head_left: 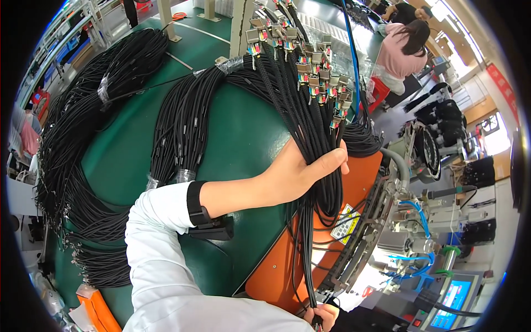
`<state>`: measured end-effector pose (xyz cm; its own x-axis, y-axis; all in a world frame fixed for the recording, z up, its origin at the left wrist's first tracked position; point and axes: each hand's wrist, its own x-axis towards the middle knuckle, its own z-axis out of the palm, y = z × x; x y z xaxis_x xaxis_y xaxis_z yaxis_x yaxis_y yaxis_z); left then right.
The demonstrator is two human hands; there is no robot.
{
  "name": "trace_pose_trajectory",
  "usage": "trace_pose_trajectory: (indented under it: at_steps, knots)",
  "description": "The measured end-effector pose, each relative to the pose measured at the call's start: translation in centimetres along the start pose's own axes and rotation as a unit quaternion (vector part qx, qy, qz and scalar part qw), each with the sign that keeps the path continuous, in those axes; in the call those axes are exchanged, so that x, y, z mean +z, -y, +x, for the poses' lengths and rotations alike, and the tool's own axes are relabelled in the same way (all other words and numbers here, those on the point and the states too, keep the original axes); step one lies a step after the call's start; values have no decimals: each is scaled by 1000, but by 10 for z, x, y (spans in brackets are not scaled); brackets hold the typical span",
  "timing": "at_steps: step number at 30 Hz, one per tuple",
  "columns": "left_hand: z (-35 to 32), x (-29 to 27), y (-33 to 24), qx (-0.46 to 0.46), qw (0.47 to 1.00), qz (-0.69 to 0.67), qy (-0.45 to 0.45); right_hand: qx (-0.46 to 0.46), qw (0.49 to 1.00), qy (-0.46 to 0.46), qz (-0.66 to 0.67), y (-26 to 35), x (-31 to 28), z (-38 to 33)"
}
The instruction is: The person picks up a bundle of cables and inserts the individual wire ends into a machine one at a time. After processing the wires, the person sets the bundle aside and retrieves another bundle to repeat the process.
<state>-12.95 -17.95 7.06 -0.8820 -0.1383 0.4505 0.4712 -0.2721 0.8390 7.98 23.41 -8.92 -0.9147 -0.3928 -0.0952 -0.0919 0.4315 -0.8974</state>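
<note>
My left hand is closed around a thick bundle of black cables, its thumb laid across the front. Above the fist the cable ends fan out, tipped with metal connectors and short coloured wires. Below it, some cables loop back up and others hang toward the lower edge. There my right hand, partly cut off by the picture's edge, is closed on the lower ends of the cables. Beneath the bundle lies an orange board beside a machine.
Tied bundles of black cable and a large cable coil lie on the green table. A machine with blue hoses and a lit screen stands to the right. Farther back, a person in pink sits.
</note>
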Motion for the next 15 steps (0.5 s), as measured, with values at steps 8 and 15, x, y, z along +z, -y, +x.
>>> trace_pose_trajectory:
  at_steps: [8, 15]
  knots:
    - [-1, 1, 2, 1, 1000, 9, 7, -337, 928, -137, -77, 119, 20, 78]
    - [-4, 4, 1, -8, 1000, -3, 3, -366, 926, -71, -64, 114, 13, 79]
